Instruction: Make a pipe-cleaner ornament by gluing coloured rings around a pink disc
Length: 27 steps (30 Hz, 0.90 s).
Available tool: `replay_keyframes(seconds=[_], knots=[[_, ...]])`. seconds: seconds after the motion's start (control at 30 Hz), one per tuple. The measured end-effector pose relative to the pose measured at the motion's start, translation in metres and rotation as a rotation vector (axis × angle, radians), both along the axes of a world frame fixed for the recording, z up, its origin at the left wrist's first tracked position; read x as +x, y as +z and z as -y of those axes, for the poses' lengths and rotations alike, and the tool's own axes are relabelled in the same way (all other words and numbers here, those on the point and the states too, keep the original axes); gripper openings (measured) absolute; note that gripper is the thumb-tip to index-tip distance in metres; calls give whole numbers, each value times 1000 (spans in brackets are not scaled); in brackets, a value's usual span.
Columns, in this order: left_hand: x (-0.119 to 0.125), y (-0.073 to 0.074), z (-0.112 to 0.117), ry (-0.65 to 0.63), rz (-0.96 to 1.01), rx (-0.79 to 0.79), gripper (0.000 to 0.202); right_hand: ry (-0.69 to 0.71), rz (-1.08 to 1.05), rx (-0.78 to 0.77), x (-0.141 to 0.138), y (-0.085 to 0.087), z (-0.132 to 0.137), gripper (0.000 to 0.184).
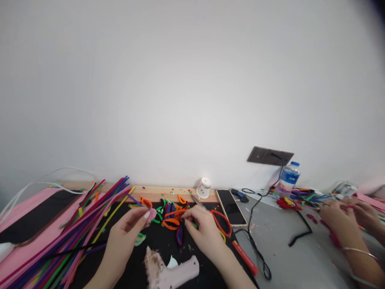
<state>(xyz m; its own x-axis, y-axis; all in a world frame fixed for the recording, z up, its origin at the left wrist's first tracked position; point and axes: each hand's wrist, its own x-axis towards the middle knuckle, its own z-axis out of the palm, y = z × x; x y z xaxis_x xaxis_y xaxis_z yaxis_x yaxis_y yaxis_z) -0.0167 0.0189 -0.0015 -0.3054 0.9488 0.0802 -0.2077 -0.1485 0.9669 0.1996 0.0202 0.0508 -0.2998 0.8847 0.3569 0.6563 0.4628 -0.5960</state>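
Between the thumb and fingers of my left hand (pixel 130 224) is a small pink pipe-cleaner piece (pixel 152 214). A purple stem (pixel 134 199) shows just behind those fingers; I cannot tell whether it joins the pink piece. My right hand (pixel 203 226) has its fingertips pinched together over the pile of bent pipe-cleaner shapes (pixel 171 223), which are orange, green and blue. What those fingertips hold, if anything, is hidden. Below and between both hands lies a white hot glue gun (pixel 177 275) with a browned nozzle end, on a black mat (pixel 129 269).
Long pipe cleaners (pixel 69 241) heap at the left. Scissors (pixel 221 222), a phone (pixel 231 208) and a paper cup (pixel 203 188) lie beyond my right hand. A black cable (pixel 250 224) runs from the wall socket (pixel 269 155) near a water bottle (pixel 288 180). A co-worker's hands (pixel 345 220) work at right.
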Motion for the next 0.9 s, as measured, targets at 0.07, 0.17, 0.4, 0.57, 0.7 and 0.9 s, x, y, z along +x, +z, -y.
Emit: replay_keyframes(seconds=[0.07,0.17,0.4,0.57,0.7,0.9], knots=[[0,0,0,-2,2,-1,31,17,118,47,-7,4,-10,23],[1,0,-1,-4,16,1,31,1,448,72,-20,2,-26,30],[4,2,-2,-23,8,2,35,-10,502,79,-32,-12,-45,22],[6,0,-1,-57,-44,19,34,-116,365,138,-19,-9,-41,24],[9,1,0,-106,-72,39,31,-214,127,193,-5,-2,-36,32],[10,-2,4,-171,-124,43,23,-145,-459,-122,4,-5,-17,34]])
